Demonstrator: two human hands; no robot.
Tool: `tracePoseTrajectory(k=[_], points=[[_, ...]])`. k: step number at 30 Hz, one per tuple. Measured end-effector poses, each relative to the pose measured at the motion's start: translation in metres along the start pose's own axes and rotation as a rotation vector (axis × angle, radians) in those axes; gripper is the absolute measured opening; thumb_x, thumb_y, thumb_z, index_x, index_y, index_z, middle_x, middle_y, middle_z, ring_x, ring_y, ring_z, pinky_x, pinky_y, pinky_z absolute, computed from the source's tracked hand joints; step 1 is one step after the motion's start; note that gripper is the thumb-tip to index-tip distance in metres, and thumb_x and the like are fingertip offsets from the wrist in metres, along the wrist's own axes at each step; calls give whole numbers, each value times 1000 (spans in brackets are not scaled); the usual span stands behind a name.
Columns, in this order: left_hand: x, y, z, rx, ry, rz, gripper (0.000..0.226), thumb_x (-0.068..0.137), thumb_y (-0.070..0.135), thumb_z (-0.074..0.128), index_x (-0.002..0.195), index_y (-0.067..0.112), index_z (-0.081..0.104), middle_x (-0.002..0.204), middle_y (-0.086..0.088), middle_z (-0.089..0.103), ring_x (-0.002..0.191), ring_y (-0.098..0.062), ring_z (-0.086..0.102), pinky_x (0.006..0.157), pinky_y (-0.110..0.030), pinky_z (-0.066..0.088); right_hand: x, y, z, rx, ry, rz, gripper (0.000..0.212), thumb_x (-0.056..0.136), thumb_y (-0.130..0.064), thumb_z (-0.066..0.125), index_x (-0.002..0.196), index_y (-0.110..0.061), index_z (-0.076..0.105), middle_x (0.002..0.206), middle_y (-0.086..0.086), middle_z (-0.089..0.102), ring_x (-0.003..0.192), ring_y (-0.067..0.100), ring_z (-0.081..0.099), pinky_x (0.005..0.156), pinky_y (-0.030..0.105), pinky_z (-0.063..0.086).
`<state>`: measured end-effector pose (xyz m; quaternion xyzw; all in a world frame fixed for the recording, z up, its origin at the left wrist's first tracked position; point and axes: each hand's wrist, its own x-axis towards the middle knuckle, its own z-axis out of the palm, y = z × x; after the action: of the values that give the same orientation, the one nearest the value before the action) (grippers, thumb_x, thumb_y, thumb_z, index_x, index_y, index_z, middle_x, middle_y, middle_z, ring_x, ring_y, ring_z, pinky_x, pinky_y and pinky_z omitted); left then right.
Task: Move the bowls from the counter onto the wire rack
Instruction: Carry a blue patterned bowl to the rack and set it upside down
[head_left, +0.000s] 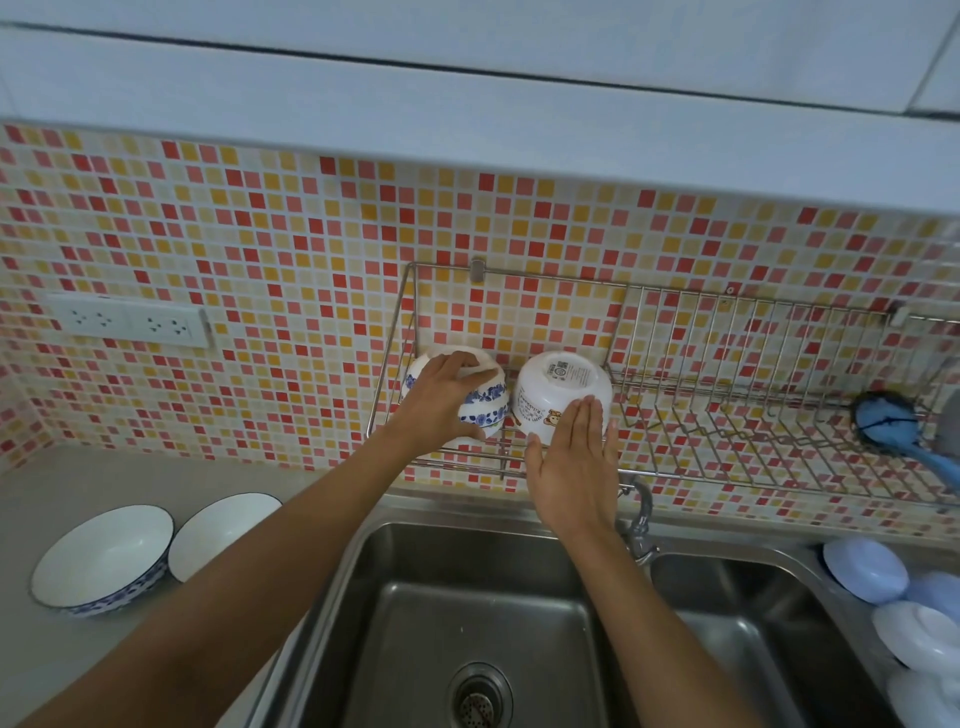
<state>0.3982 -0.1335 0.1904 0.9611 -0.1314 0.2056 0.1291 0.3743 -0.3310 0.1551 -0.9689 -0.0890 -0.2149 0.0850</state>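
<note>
A wall-mounted wire rack (737, 415) hangs over the sink. At its left end sits an upturned blue-patterned bowl (488, 402), and my left hand (441, 395) grips its top and side. Beside it stands an upturned white bowl (558, 389) with a label on its base. My right hand (576, 462) rests flat against that bowl's front, fingers straight and together. Two white bowls with blue rims stay upright on the grey counter at the lower left: one (104, 558) and another (218, 530) partly behind my left forearm.
A double steel sink (467, 623) lies below the rack, with a tap (641, 525) behind my right wrist. A blue brush (893, 426) lies on the rack's right end. Pale blue and white plastic dishes (883, 587) are stacked at the right. Wall sockets (130, 322) sit at left.
</note>
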Motion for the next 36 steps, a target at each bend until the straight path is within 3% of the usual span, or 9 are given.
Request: tracePoseTrajectory(k=[3,12,16,19,21,23,28,32,36], points=[[-2,-1,-1,-19,-1,-13,85,63,38,83,137,23,47,139,-10,44,128,-30,38,110,-45,31,0,0,0,0,-8,0,84,88,-54,-3,150,1,8,159,19,10,149,28,4,118,41,-8],[-14,2,-3,-191,-2,-113,60,75,25,77,130,19,55,135,-9,48,126,-28,41,109,-45,36,0,0,3,10,28,-3,75,95,-50,13,149,1,15,158,19,16,148,29,10,117,42,-8],[-30,8,-2,-137,128,-188,49,88,35,61,134,24,49,142,-4,43,131,-22,37,104,-40,41,-2,2,3,51,65,-5,77,94,-54,11,148,-1,24,155,18,27,146,29,19,119,46,2],[-52,10,3,-17,214,-178,42,94,42,45,130,22,53,137,-5,51,125,-21,47,93,-39,52,-10,5,6,107,105,-17,72,97,-53,18,143,0,37,148,18,40,142,31,31,119,51,14],[-65,8,5,39,229,-139,51,97,48,29,126,18,58,129,-7,59,117,-23,56,90,-41,55,-16,9,8,105,110,-45,73,98,-54,15,141,-1,41,145,18,44,140,30,34,119,51,16],[-72,5,6,99,202,-134,61,96,53,17,129,20,56,129,-6,60,117,-24,57,96,-42,48,-18,11,8,100,108,-58,75,98,-56,11,139,-2,44,144,17,46,139,29,37,119,49,18],[-72,3,10,185,81,-141,59,97,50,11,142,24,39,146,-1,45,136,-20,40,116,-43,22,-17,7,6,102,105,-35,77,97,-56,8,140,-2,43,144,16,46,138,27,38,119,45,18],[-75,4,9,193,59,-139,55,98,46,13,145,23,33,152,1,36,142,-18,30,117,-39,7,-18,9,7,77,71,-43,72,97,-52,12,143,-4,38,149,14,40,142,25,32,120,45,13],[-84,6,11,178,76,-166,64,97,49,2,145,19,33,151,-2,38,142,-21,30,118,-43,5,-21,7,10,110,92,-39,64,100,-49,20,142,-6,41,147,12,44,141,24,34,120,50,13]])
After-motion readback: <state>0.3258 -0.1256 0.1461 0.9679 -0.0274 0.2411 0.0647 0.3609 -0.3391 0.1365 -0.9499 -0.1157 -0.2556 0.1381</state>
